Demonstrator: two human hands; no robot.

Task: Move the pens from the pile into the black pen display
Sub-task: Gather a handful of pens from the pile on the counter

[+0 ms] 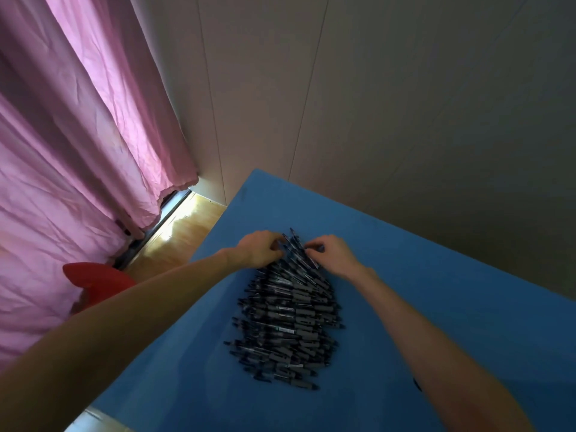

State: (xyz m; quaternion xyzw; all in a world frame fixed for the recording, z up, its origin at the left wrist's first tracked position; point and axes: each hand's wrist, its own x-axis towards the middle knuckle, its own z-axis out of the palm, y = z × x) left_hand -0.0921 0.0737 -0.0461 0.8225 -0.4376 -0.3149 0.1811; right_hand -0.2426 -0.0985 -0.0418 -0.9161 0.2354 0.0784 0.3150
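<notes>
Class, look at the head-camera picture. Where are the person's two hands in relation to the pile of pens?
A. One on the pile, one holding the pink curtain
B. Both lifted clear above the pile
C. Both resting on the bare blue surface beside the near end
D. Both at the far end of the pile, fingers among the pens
D: the left hand and right hand both meet the far end of the pile of pens, fingers among the pens.

Dark pens (pixel 286 313) heaped lengthwise, pile on blue tabletop (pixel 436 307)
</notes>
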